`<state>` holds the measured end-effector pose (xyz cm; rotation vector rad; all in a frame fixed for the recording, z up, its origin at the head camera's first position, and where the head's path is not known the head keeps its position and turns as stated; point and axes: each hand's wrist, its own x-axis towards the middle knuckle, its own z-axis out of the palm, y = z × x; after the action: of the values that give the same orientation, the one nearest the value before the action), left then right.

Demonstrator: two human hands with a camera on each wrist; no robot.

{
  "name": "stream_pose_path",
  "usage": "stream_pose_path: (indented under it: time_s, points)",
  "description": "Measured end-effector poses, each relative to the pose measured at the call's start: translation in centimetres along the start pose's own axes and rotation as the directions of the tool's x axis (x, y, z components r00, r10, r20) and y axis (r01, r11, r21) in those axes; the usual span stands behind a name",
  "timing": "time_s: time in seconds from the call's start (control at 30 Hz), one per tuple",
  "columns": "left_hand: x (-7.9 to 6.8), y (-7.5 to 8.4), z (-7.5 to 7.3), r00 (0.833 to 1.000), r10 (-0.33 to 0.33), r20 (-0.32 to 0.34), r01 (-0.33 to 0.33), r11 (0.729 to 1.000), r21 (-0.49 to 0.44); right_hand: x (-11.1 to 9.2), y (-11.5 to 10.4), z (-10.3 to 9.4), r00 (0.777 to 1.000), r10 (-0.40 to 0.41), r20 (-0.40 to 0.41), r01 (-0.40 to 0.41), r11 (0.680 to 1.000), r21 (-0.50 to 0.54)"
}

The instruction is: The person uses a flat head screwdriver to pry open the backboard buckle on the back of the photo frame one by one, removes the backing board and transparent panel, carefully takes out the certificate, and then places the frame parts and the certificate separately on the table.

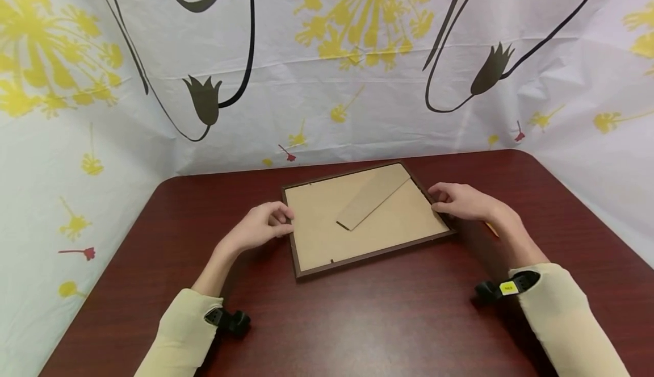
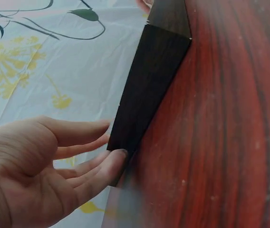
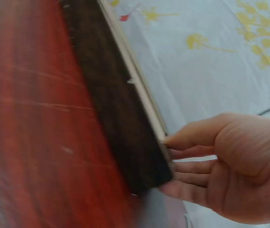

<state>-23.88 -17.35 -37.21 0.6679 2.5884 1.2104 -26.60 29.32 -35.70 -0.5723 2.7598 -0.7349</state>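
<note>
A picture frame (image 1: 311, 235) is back side up over the table, its tan backing board and thin dark rim showing. A flat easel-stand flap (image 1: 375, 198) lies slantwise across that backing. My left hand (image 1: 261, 225) holds the frame by its left short side, thumb on one face and fingertips curled under the edge. On the opposite short side, my right hand (image 1: 464, 202) pinches the rim in the same way. In the left wrist view, the dark side edge (image 2: 147, 90) slopes between thumb and fingers. The frame's front face is hidden.
The dark red wooden table (image 1: 357, 320) reaches to a white sheet (image 1: 327, 99) with yellow and grey flower prints behind and at both sides. A small yellow thing (image 1: 492, 229) shows partly behind my right wrist. Black wrist cameras (image 1: 236, 323) sit on both sleeves.
</note>
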Motion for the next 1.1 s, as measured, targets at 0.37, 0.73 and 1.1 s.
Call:
stream_pose_path:
  time_s: [0.37, 0.73, 1.1]
  points:
    - [0.2, -1.0, 0.6, 0.995, 0.002, -0.097, -0.006, 0.999, -0.046, -1.3, 0.4, -1.4, 0.976, 0.019, 0.218, -0.038, 0.996, 0.085]
    - [0.2, -1.0, 0.2, 0.998, 0.051, -0.038, -0.049, 0.997, 0.058, -1.0, 1.2, -1.3, 0.983, -0.008, 0.184, -0.014, 0.993, 0.120]
    - [-0.6, 0.5, -1.2, 0.967, 0.076, 0.243, -0.067, 0.997, -0.048, -0.3, 1.2, -0.3, 0.995, -0.034, -0.095, 0.028, 0.998, -0.058]
